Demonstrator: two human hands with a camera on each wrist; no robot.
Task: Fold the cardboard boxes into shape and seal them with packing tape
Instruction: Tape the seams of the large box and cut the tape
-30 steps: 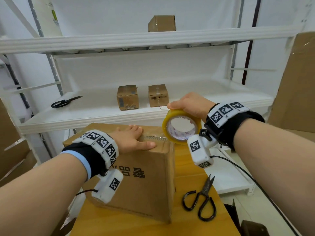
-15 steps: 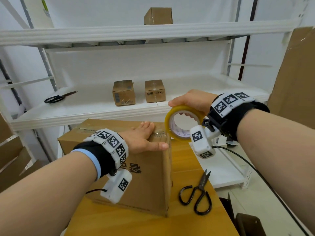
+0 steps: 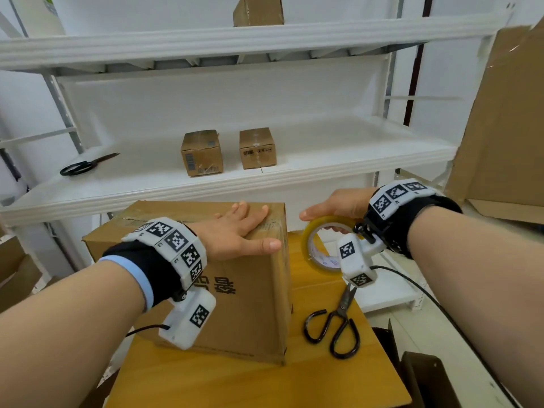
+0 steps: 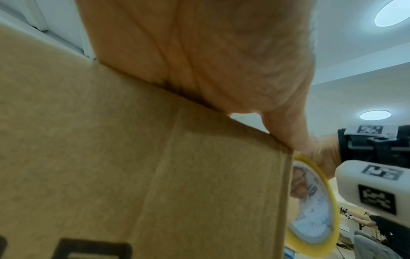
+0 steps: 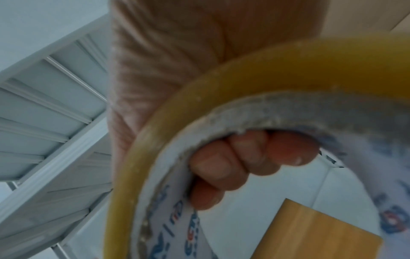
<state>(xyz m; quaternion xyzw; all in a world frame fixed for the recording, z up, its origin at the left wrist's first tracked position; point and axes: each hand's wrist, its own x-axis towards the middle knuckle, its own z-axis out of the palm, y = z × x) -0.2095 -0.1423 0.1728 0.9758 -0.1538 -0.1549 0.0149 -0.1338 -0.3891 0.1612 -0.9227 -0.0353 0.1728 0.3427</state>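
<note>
A brown cardboard box (image 3: 244, 304) stands on the wooden table (image 3: 265, 384). My left hand (image 3: 238, 231) lies flat on the box top near its right edge, fingers straight; the left wrist view shows the palm (image 4: 199, 61) pressing the top edge of the box (image 4: 133, 166). Just right of the box, my right hand (image 3: 338, 204) grips a yellow roll of packing tape (image 3: 312, 245). In the right wrist view its fingers (image 5: 233, 166) curl through the core of the roll (image 5: 244, 84). The roll hangs in the air beside the box's upper right corner.
Black scissors (image 3: 335, 328) lie on the table right of the box. A white shelf (image 3: 323, 154) behind holds two small boxes (image 3: 201, 153) and another pair of scissors (image 3: 85, 165). Flat cardboard (image 3: 506, 119) leans at the right.
My right hand has lowered the tape roll a little and drawn it slightly away from the box's corner. The left hand stays flat on the box top. My head has moved closer.
</note>
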